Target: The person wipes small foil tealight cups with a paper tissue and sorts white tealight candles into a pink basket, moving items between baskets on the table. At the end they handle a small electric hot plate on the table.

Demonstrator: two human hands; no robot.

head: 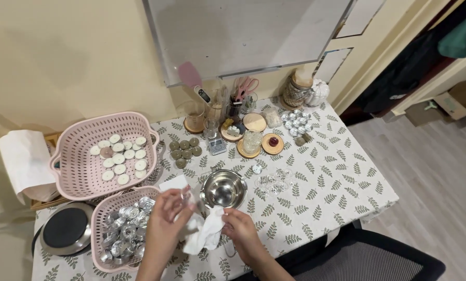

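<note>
The left hand point(165, 211) pinches a small clear cup point(185, 196) in a closed grip at the worktop's near edge; the right hand point(242, 229) bunches a white tissue point(204, 231) in a closed grip just beside it, the tissue hanging between the two hands; a steel bowl point(223, 190) stands just beyond the tissue, with a white paper square point(173, 183) to its left; a pink basket point(119, 228) of empty metal tealight cups sits by the left wrist, and a larger pink basket point(87, 151) of white tealights lies behind it; a round black hotplate point(66, 229) rests at the near left corner, a white cloth point(24, 161) draped above it; a cluster of clear cups point(274, 181) lies right of the bowl; olive candles point(185, 151) sit mid-worktop beside a small scale point(217, 146); wooden coasters point(272, 144), glasses and a jar of tools, among them pink scissors point(247, 86), line the back; silver cups point(297, 122) gather near a lidded jar point(297, 91); a leaf-print cloth point(337, 177) covers the worktop point(371, 208); a black chair point(379, 260) stands at its near right side.
</note>
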